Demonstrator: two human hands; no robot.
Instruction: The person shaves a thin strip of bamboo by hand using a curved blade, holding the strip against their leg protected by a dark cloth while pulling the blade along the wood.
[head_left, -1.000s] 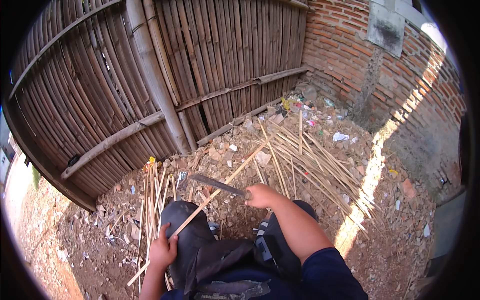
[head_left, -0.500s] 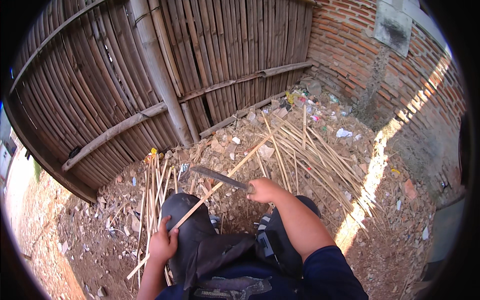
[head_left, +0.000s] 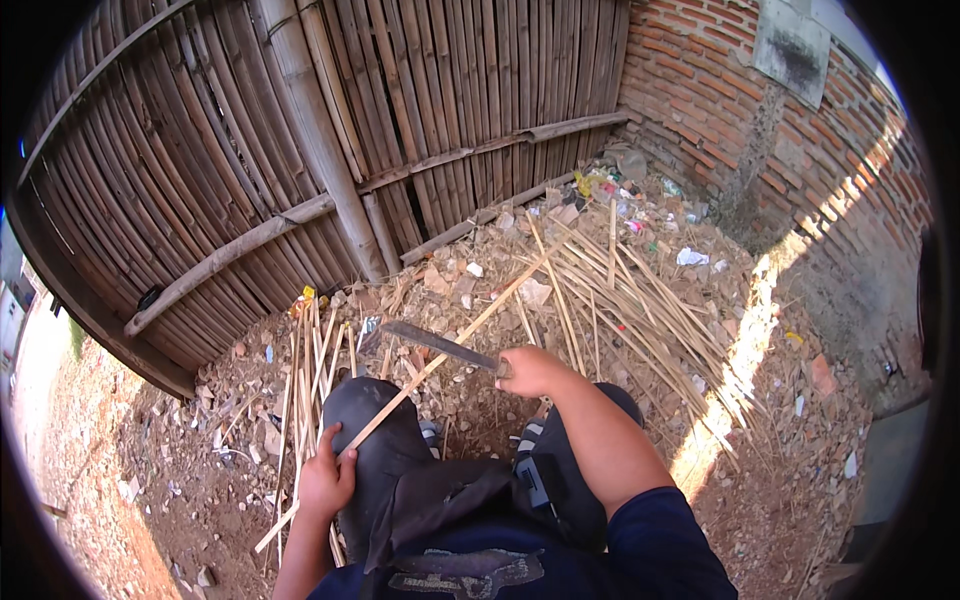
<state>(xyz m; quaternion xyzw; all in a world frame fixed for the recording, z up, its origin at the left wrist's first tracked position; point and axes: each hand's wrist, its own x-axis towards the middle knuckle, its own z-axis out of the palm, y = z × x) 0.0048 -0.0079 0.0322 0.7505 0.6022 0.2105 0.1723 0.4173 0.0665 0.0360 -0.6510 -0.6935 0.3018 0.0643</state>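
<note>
A long, pale bamboo strip (head_left: pixel 500 300) slants from beside my left thigh, over my left knee, toward the far rubble. My left hand (head_left: pixel 327 478) is closed around its lower part, near that knee. In my right hand (head_left: pixel 533 372) I grip the handle of a machete (head_left: pixel 435 341). Its dark blade points left and lies across the strip, beyond my knees; whether it touches the strip I cannot tell. The right fingers wrap the short handle, hiding most of it.
Many cut strips (head_left: pixel 640 315) lie in a loose pile at far right, and more strips (head_left: pixel 303 375) lean by my left leg. Rubble and litter cover the ground. A slatted wall (head_left: pixel 450 90) and a brick wall (head_left: pixel 690 100) meet in the far corner.
The view has shifted slightly. Both hands keep their holds, and the machete still crosses the strip at nearly the same spot.
</note>
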